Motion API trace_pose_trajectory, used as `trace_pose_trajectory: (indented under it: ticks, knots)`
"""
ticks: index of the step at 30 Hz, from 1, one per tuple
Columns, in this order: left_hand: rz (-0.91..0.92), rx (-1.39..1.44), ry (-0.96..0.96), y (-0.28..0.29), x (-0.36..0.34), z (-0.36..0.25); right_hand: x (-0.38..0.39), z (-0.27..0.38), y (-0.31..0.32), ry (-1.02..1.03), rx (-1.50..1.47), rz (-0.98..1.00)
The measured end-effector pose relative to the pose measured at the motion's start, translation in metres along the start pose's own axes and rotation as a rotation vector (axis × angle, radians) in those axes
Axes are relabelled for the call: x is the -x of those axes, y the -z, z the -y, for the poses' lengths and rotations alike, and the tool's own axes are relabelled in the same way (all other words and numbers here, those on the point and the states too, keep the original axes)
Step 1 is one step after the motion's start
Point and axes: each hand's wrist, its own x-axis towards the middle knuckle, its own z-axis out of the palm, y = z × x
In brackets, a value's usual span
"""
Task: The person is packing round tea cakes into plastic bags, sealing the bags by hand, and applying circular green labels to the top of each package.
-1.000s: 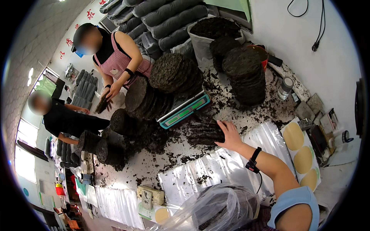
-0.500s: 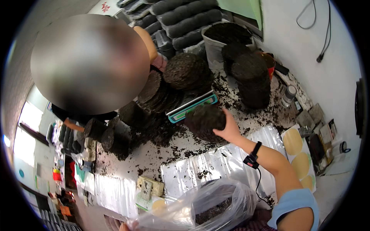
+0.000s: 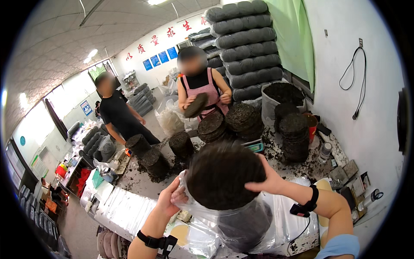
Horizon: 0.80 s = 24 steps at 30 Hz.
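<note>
My right hand (image 3: 269, 177) grips the right edge of a dark round pressed cake (image 3: 226, 175), thumb on its face. The cake is tilted above the mouth of a clear plastic bag (image 3: 202, 213) and slightly blurred. My left hand (image 3: 170, 196) is closed on the bag's rim, close to the cake's left side. Through the film shows a dark stack (image 3: 243, 226) inside the bag's lower part. Behind the cake, mostly hidden, stands a teal scale (image 3: 255, 147). More cakes are piled at the far side of the table (image 3: 246, 117).
Across the table, a person in a checked apron (image 3: 206, 97) holds a similar cake (image 3: 196, 105). Another person in black (image 3: 123, 110) stands to the left. Flat plastic bags (image 3: 123, 211) line the near edge. A jar (image 3: 324, 152) and a large sack of dark flakes (image 3: 282, 93) are at right.
My right hand has brought the cake from beside the scale toward me, over the bag. My left hand has risen, holding the bag's rim. The view has tilted up; the person opposite appears farther back.
</note>
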Motion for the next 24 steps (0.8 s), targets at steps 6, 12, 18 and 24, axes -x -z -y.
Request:
trace_pose_trajectory:
  ticks: [6,12,18,24]
  knots:
    - [-0.127,-0.571,-0.031,-0.028,0.041,0.011,0.005,0.105,-0.031,0.060,0.844,0.638]
    - [0.112,-0.670,0.008,-0.099,0.066,0.017,-0.040,0.153,-0.059,-0.477,1.073,1.205]
    - [0.022,-0.425,0.007,-0.099,0.065,0.039,0.001,0.103,-0.021,-0.993,0.206,0.561]
    - [0.071,-0.590,-0.120,-0.113,0.054,0.060,0.047,0.084,0.007,-0.619,0.402,0.138]
